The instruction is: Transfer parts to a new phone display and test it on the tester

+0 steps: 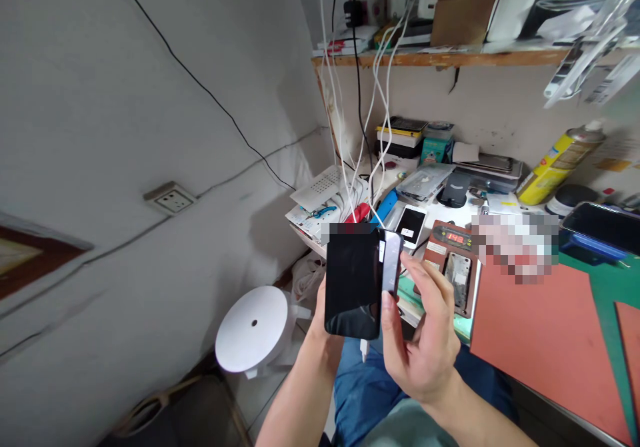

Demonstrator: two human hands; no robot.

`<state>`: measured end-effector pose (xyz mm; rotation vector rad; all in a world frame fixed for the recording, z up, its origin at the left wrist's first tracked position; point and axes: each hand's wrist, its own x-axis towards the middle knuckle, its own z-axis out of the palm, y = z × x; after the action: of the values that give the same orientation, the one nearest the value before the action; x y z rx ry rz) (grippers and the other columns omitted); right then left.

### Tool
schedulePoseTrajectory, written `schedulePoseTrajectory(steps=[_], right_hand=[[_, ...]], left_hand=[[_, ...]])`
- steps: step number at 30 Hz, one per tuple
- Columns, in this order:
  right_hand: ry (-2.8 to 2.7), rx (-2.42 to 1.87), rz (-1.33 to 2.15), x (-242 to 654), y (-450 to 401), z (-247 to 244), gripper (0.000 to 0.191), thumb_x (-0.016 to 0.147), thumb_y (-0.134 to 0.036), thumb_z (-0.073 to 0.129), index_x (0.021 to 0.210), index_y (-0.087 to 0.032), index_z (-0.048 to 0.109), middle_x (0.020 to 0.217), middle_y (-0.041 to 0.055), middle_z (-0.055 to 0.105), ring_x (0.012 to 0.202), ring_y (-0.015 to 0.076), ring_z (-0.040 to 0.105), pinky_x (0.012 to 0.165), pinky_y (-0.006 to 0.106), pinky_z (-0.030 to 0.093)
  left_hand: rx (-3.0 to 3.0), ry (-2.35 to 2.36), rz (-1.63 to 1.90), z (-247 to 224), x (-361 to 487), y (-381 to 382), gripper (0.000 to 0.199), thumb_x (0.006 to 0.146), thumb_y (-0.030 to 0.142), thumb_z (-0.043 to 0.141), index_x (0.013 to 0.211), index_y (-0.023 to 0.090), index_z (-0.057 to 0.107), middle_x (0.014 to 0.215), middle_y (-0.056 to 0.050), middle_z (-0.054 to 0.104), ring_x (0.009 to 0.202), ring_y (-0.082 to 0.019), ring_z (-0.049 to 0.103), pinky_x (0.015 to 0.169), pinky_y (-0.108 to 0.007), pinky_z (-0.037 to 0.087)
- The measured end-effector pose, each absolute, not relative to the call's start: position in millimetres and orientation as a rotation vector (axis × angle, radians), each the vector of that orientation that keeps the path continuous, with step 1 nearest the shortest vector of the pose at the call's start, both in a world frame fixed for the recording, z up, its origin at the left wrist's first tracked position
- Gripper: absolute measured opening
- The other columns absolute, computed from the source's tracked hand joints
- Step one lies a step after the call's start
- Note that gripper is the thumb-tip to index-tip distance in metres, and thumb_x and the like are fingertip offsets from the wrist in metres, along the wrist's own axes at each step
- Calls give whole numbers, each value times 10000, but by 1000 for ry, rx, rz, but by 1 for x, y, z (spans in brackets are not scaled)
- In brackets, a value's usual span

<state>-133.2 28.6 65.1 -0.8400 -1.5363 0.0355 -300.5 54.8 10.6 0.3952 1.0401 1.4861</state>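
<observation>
A black-screened device (353,287), like a large phone or small tablet, is held upright over my lap, its glass dark with a faint reflection. My left hand (324,320) grips it from behind and the left side; most of those fingers are hidden. Against its right edge is a slimmer grey phone (391,264) with a small white label, partly covered by the black device. My right hand (425,327) pinches this grey phone, thumb at the lower front and fingers by its upper right edge. A white cable plug (365,350) hangs just below the black device.
A white stool (253,330) stands at the left. On the bench are a heating plate (447,260) reading about 148, a white phone (411,226), a reddish mat (545,340) and a yellow spray can (560,164). White cables (385,100) hang from the shelf (450,57).
</observation>
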Motion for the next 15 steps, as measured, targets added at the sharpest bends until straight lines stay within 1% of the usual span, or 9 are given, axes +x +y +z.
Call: schedulePoseTrajectory(steps=[4, 7, 11, 15], right_hand=[[-1537, -841, 35, -134, 29, 67, 708, 918, -1, 680, 1589, -108, 482, 1403, 212, 681, 1336, 339, 647, 1033, 556, 653], [-1535, -835, 32, -134, 29, 67, 704, 920, -5, 677, 1589, -101, 480, 1404, 219, 678, 1337, 339, 642, 1034, 557, 651], [-1542, -843, 24, -134, 29, 67, 705, 929, -13, 676, 1597, -111, 471, 1404, 215, 678, 1341, 339, 640, 1031, 565, 652], [-1540, -848, 17, -134, 29, 67, 708, 927, -9, 675, 1597, -116, 472, 1400, 209, 681, 1342, 337, 645, 1032, 561, 656]], left_hand=[[359, 1046, 1461, 8, -301, 57, 423, 779, 383, 899, 1144, 190, 811, 1055, -99, 844, 1089, -358, 793, 974, -482, 661], [343, 1041, 1455, 8, -301, 59, 440, 778, 393, 897, 1163, 200, 805, 1059, -86, 845, 1082, -341, 795, 989, -475, 654], [327, 1026, 1428, 9, -302, 59, 469, 787, 433, 889, 1178, 188, 802, 1071, -111, 842, 1099, -370, 792, 990, -507, 653], [325, 1022, 1422, 11, -304, 55, 490, 783, 439, 889, 1192, 184, 801, 1100, -128, 840, 1151, -403, 775, 998, -531, 650]])
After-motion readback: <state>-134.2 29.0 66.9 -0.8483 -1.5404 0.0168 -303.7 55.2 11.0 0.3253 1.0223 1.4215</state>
